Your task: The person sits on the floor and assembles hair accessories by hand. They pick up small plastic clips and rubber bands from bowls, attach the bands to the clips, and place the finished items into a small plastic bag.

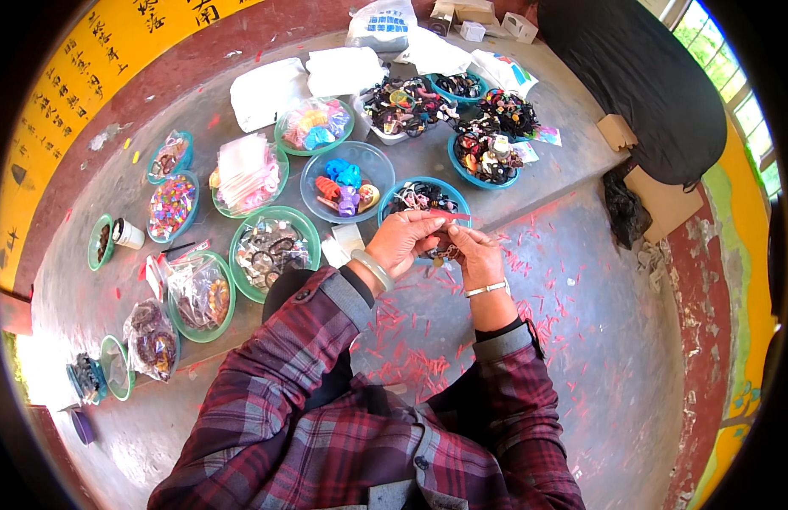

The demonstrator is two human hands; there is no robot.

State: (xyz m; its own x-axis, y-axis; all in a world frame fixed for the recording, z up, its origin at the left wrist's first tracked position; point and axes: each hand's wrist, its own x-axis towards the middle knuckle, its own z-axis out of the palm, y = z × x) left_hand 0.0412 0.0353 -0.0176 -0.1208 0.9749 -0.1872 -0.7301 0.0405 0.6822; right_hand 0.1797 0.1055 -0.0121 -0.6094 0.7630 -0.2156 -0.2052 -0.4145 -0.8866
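Note:
My left hand (pixel 403 241), with a pale bangle at its wrist, is closed in a pinch at a thin red strip (pixel 449 217). Close beside it, my right hand (pixel 476 257) also has its fingers pressed together; what they grip is partly hidden. Small brownish pieces (pixel 445 252) show just under the fingertips, too small to name. Both hands are above the near edge of a blue basin (pixel 467 204) of black, white and pink hair ties (pixel 421 196).
Left of my hands, a green basin (pixel 311 228) holds bagged items and a clear basin (pixel 305 183) holds bright scrunchies. More basins of hair ties (pixel 487 157) stand farther back. White bags (pixel 266 92) lie behind. Red strips (pixel 419 365) litter the grey floor (pixel 598 382).

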